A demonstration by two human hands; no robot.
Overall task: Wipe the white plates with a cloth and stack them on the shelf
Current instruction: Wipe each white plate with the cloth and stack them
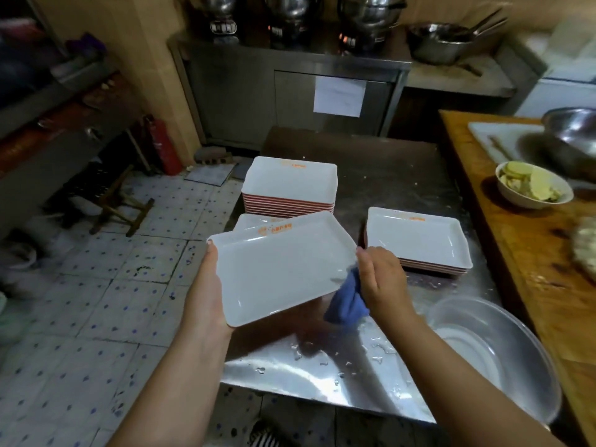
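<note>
While the left hand grips the lower-left edge of a white rectangular plate at the centre of the frame, its thumb hooked over the rim at the upper-left corner and the other fingers hidden beneath, the right hand clutches a bunched blue cloth against the plate's lower-right edge. The right fingers are curled round the cloth; their tips are out of sight behind it. The plate is held above the wet steel tabletop, tilted so its hollow faces the camera, with its long axis running from lower left to upper right and the orange logo at the upper edge. Behind it, toward upper centre, stands a tall stack of plates; a shorter stack lies at centre right. Another plate shows just behind the held one. A metal basin sits at the lower right, near the right forearm.
</note>
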